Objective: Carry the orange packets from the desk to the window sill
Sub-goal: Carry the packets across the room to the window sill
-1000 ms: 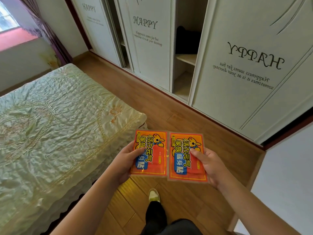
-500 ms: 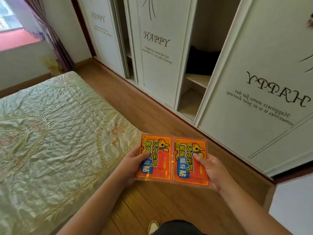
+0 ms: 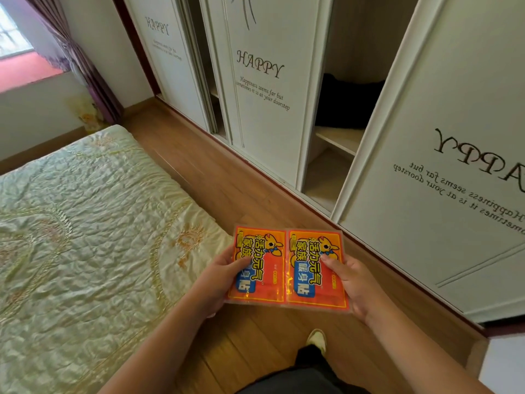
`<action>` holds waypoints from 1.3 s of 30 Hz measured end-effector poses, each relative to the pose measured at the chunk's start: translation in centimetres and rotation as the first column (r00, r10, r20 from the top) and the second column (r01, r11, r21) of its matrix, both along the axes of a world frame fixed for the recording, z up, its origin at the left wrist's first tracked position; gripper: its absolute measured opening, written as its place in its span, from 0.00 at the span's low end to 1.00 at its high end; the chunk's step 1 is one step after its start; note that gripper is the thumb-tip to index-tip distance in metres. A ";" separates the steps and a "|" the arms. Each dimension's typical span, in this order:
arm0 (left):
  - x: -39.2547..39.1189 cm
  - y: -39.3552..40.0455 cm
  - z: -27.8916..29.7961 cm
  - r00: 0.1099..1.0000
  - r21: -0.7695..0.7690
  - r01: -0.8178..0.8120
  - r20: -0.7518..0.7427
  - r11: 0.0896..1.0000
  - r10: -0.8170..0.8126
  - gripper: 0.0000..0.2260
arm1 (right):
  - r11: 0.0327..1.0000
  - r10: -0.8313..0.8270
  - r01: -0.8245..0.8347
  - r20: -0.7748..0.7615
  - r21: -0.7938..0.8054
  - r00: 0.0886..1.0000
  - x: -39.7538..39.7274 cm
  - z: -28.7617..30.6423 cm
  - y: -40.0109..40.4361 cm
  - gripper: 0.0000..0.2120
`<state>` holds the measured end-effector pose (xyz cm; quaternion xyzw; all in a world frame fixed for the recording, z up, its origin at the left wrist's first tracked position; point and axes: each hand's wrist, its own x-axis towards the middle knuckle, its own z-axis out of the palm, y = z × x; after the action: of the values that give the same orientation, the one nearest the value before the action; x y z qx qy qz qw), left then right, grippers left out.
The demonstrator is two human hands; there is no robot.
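Two orange packets with yellow and blue print are held side by side in front of me, above the wooden floor. My left hand (image 3: 220, 275) grips the left packet (image 3: 260, 264) with the thumb on its face. My right hand (image 3: 350, 282) grips the right packet (image 3: 315, 268) the same way. The red window sill (image 3: 27, 73) shows at the far upper left, beyond the bed, well ahead of the packets.
A bed with a pale green quilt (image 3: 85, 231) fills the left side. A white wardrobe with sliding doors (image 3: 261, 89) runs along the right, one section open with shelves. A purple curtain (image 3: 82, 61) hangs beside the window. A strip of wooden floor (image 3: 204, 172) lies between bed and wardrobe.
I have walked forward along the floor strip; the wardrobe and the window have come nearer. Both hands keep the same hold on the packets.
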<state>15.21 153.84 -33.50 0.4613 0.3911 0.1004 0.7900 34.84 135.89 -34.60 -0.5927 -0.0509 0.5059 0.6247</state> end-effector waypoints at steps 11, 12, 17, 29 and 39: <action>14.7 4.4 1.3 0.998 -0.008 -0.058 0.014 0.998 0.058 0.12 | 0.995 0.098 -0.098 -0.008 0.010 0.995 15.8 1.2 6.4 0.23; 15.3 4.9 1.4 0.998 0.001 -0.062 0.008 0.998 0.062 0.11 | 0.995 0.098 -0.098 -0.010 0.021 0.995 16.8 1.4 6.8 0.22; 17.1 7.7 1.3 0.996 0.014 -0.093 -0.003 0.996 0.093 0.12 | 0.995 0.079 -0.075 -0.068 0.064 0.995 20.0 1.4 9.4 0.20; 19.0 18.9 -0.2 0.988 0.047 -0.150 0.050 0.988 0.148 0.10 | 0.989 0.146 -0.146 0.009 0.003 0.989 23.5 1.5 21.9 0.19; 19.6 31.1 0.4 0.979 0.056 -0.187 0.092 0.981 0.182 0.11 | 0.985 0.174 -0.174 0.038 -0.010 0.984 24.4 3.7 35.1 0.11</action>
<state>34.80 184.98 -33.07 0.4437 0.3944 0.2056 0.7780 59.26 170.99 -30.86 -0.5978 -0.1128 0.5473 0.5748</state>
